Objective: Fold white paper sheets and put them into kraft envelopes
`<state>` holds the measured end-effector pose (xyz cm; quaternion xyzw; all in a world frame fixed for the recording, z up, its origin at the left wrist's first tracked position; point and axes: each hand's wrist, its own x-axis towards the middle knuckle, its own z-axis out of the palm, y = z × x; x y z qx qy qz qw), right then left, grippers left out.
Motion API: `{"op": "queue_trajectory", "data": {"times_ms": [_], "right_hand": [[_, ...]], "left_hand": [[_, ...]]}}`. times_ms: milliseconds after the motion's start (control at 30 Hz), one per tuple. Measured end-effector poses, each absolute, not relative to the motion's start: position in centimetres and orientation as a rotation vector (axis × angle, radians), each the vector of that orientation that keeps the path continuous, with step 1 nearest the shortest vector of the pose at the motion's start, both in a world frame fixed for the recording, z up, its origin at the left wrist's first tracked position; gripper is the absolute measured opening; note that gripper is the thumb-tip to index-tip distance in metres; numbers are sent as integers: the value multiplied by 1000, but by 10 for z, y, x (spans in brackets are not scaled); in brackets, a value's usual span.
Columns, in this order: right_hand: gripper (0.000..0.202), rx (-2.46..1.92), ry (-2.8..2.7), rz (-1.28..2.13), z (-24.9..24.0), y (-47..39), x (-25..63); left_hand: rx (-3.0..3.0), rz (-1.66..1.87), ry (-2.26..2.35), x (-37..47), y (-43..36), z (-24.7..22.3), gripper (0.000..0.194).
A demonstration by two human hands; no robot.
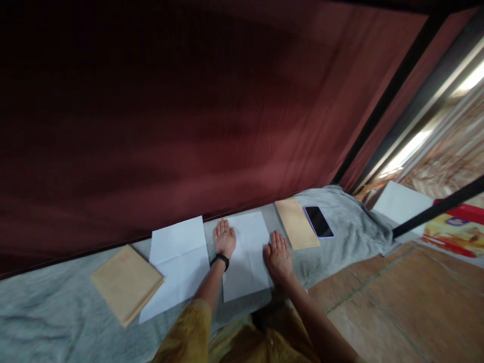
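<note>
A creased white sheet of paper point(247, 262) lies flat on the grey cloth between my hands. My left hand point(226, 239) rests palm down on its left edge, fingers extended, with a dark band on the wrist. On the sheet's right edge lies my right hand point(279, 256), also flat and holding nothing. Left of these is another creased white sheet point(181, 262), partly under a stack of tan envelopes point(126, 283). A single tan envelope point(297, 224) lies just right of my right hand.
A phone point(319, 222) lies beside the single envelope on the grey cloth point(348, 227). Behind rises a dark red wall-like surface point(227, 126). Black bars cross at the right, near a white box point(403, 201) and a red-yellow package point(456, 229) above the tiled floor point(416, 297).
</note>
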<state>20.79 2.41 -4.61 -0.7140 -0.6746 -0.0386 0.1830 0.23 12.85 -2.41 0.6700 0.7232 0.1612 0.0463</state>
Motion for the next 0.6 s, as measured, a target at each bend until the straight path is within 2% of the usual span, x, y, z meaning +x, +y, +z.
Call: {"op": "queue_trajectory", "data": {"times_ms": [200,300,433,600], "right_hand": [[56,-1937,-1998,-73,-36,5,213],[53,-1908,-2022,-54,-35,4,215],[51,-1899,-1989,-15,-36,7,219],[43,-2076,-1836,150,-21,21,219]], "left_hand": [[2160,449,2176,13,82,-17,57],[2310,410,1972,25,38,-21,54],[2016,597,2069,18,8,-27,57],[1403,911,1964,-17,28,-21,50]]}}
